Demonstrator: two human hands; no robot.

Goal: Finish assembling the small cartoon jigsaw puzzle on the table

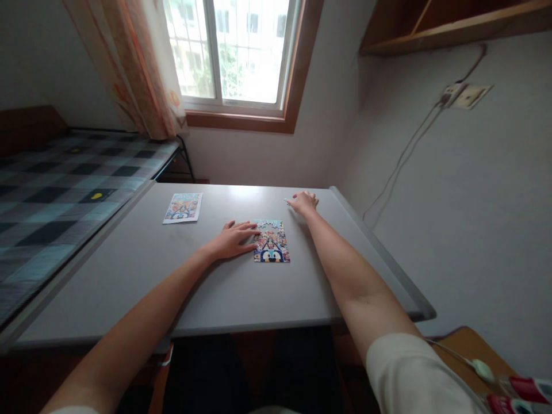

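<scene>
A colourful jigsaw puzzle (272, 253) lies flat on the grey-white table (241, 293), with a blue cartoon dog face along its lower part. Near its top there is a gap with the table surface showing through. My left hand (235, 238) rests flat with fingers spread, the fingertips at the puzzle's left edge. Farther back and to the right, my right hand (304, 202) bends down to the table, its fingers curled. Small puzzle pieces (287, 201) show beside its thumb. What lies under those fingers is hidden.
A printed picture sheet (183, 207) lies at the table's back left. A bed with a checked cover (86, 172) stands to the left, below a curtain (133, 63). At right are a wall socket (466, 95) with a cable and a low wooden surface (470, 345).
</scene>
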